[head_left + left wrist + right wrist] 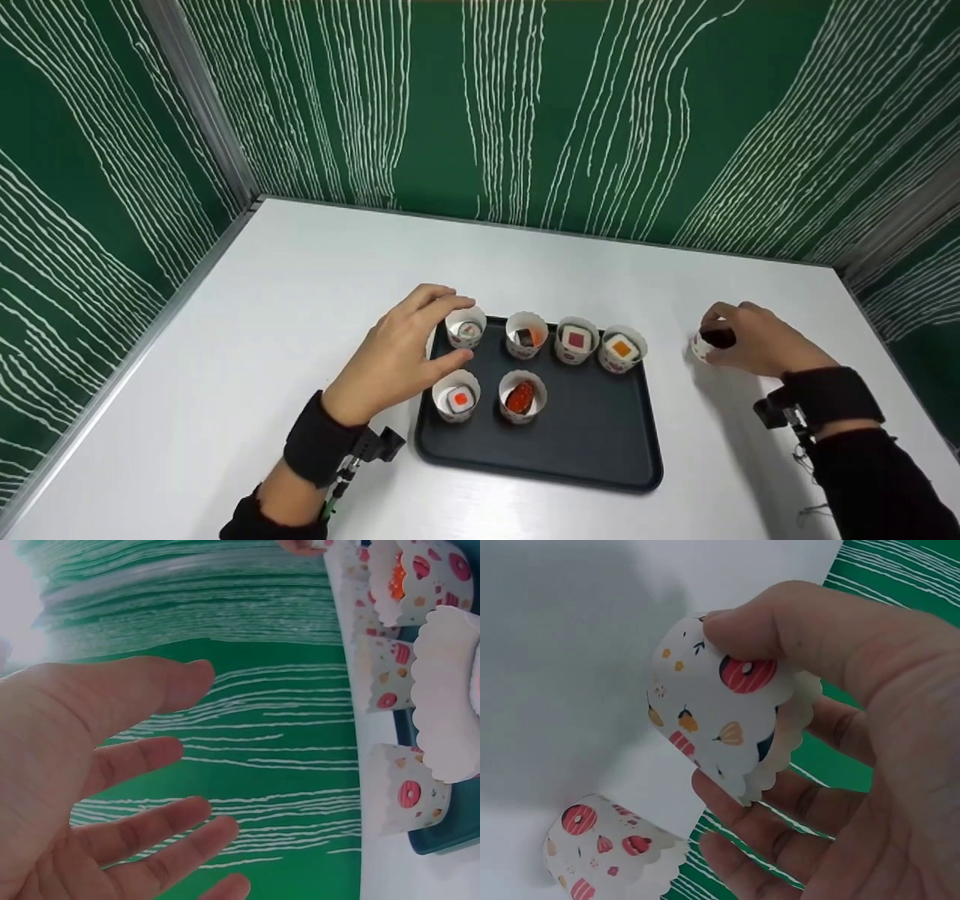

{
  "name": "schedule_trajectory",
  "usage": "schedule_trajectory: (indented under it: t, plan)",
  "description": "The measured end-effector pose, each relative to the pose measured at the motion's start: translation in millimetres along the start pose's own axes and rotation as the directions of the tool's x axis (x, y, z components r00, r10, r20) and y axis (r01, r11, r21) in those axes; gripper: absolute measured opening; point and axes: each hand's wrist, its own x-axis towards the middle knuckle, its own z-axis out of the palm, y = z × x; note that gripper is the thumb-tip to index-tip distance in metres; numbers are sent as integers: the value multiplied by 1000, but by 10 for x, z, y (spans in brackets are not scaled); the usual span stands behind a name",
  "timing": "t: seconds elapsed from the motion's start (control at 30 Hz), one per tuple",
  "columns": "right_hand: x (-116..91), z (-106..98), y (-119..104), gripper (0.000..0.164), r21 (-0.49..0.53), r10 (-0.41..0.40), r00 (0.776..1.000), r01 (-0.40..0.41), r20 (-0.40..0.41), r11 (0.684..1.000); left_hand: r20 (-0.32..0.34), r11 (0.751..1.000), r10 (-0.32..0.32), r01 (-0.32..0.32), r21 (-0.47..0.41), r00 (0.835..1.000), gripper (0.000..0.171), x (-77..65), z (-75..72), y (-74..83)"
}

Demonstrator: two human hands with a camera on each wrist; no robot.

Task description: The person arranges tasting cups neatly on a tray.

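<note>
My right hand pinches the side of a white scalloped paper cup with printed donuts and flowers. Something dark sits inside that cup, to the right of the tray. Over the left edge of a dark tray, my left hand hovers with fingers spread, holding nothing. Nearest to it are a cup with a rice roll and a cup with an orange-centred roll. Another cup, holding red roe sushi, stands beside them. In the left wrist view, the left fingers are apart from the cups.
Along the tray's back edge stand cups with orange-and-dark sushi, a red-centred piece and a yellow-centred piece. The white table meets green panels with white lines at the back and sides.
</note>
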Motion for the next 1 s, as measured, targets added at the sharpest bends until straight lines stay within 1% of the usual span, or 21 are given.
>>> schedule_trajectory:
  t: [0.13, 0.33, 0.53, 0.63, 0.73, 0.8, 0.87, 1.0]
  plan:
    - [-36, -31, -91, 41, 16, -27, 999, 28, -46, 999, -5, 1000, 19, -19, -13, 1000, 53, 8, 30, 11]
    - [-104, -66, -263, 44, 45, -25, 995, 29, -100, 999, 29, 999, 15, -14, -44, 999, 51, 26, 97, 67]
    - [-193, -108, -461, 42, 44, -58, 988, 64, -141, 997, 67, 996, 18, -12, -85, 998, 49, 55, 170, 158]
    - [-243, -122, -561, 41, 38, -78, 983, 86, -168, 996, 57, 994, 47, -41, -103, 997, 46, 78, 220, 193]
    - [-287, -117, -671, 40, 45, -103, 975, 114, -194, 993, 18, 990, 90, -88, -112, 996, 40, 100, 271, 225]
    - [-314, -106, -751, 41, 54, -130, 969, 145, -210, 988, -16, 985, 126, -127, -118, 992, 35, 120, 304, 247]
    - [-336, -90, -836, 41, 62, -159, 960, 177, -230, 982, -35, 979, 157, -161, -129, 987, 33, 139, 337, 270]
    - [-367, -74, -999, 42, 58, -209, 940, 232, -269, 971, -28, 968, 200, -202, -146, 979, 33, 163, 398, 326]
